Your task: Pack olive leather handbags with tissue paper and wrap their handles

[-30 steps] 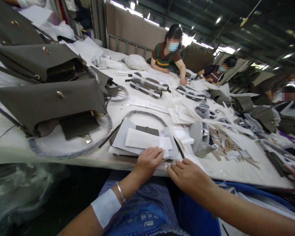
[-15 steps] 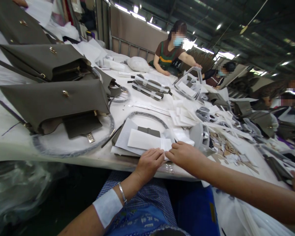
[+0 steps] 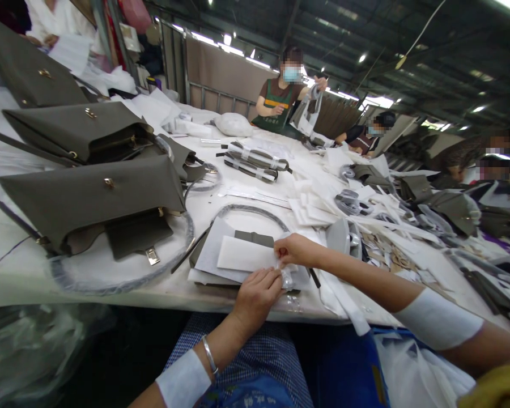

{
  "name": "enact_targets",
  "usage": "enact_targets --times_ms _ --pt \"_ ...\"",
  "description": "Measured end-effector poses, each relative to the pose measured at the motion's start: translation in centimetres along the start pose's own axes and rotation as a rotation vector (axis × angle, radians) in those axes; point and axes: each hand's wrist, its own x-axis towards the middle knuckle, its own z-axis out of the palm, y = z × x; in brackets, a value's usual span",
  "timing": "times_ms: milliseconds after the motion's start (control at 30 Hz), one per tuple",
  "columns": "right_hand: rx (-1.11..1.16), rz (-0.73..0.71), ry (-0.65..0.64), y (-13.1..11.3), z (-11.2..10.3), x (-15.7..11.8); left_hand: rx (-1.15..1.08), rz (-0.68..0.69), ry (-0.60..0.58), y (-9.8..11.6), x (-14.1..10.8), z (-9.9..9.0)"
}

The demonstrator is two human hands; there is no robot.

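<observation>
A dark olive handbag [image 3: 254, 237] lies flat at the table's front edge, partly covered by thin white paper [image 3: 208, 249] and a white foam strip [image 3: 242, 256]. Its plastic-wrapped handle [image 3: 261, 209] arches behind it. My left hand [image 3: 258, 294] rests on the near right side of the packing, fingers stretched forward and lying on it. Just beyond, my right hand [image 3: 295, 250] has thumb and fingertips pinched together at the foam's right end. What sits in that pinch is hidden. Crumpled clear plastic [image 3: 287, 279] shows beside my left fingertips.
Several olive handbags [image 3: 97, 198] stand on the left. Bundled straps [image 3: 255, 161] lie farther back, white foam pieces [image 3: 308, 209] to the right. Scraps [image 3: 386, 252] litter the right side. Across the table, a co-worker [image 3: 280, 96] holds up a wrapped part.
My right hand has moved slightly left and up along the foam's end, while my left hand stays on the packing. Across the table, the co-worker has lifted a wrapped piece.
</observation>
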Motion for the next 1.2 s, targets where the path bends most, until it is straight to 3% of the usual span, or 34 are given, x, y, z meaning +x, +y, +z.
enact_targets --times_ms 200,333,433,533,633,800,933,1000,1100,1200 --pt "0.138 0.074 0.065 1.3 -0.7 0.7 0.015 -0.001 -0.011 0.1 0.0 -0.1" --pt "0.135 0.160 0.262 1.5 -0.5 -0.8 0.073 -0.025 -0.025 0.2 0.1 -0.2" --pt "0.130 0.110 0.404 1.3 1.3 -2.6 0.087 -0.015 -0.004 0.3 0.1 -0.1" --pt "0.135 -0.011 0.429 1.5 4.0 -3.4 0.088 0.006 0.020 0.2 0.1 -0.1" --pt "0.175 0.049 0.452 2.2 5.6 -2.5 0.093 0.015 0.019 0.2 0.0 -0.1" --pt "0.260 0.162 0.492 2.9 4.0 -1.2 0.087 0.033 0.000 0.2 0.0 -0.3" --pt "0.252 0.245 0.632 1.2 3.3 -3.2 0.096 0.043 0.013 0.2 -0.1 -0.3" --pt "0.197 0.154 0.656 -0.4 4.7 -5.0 0.101 0.040 0.014 0.2 -0.1 -0.2" --pt "0.035 -0.022 0.641 -2.5 8.5 -7.3 0.076 0.039 -0.016 0.2 0.0 -0.4" --pt "-0.144 -0.084 0.682 -2.9 11.8 -8.4 0.032 0.059 -0.090 -0.1 0.2 -1.4"
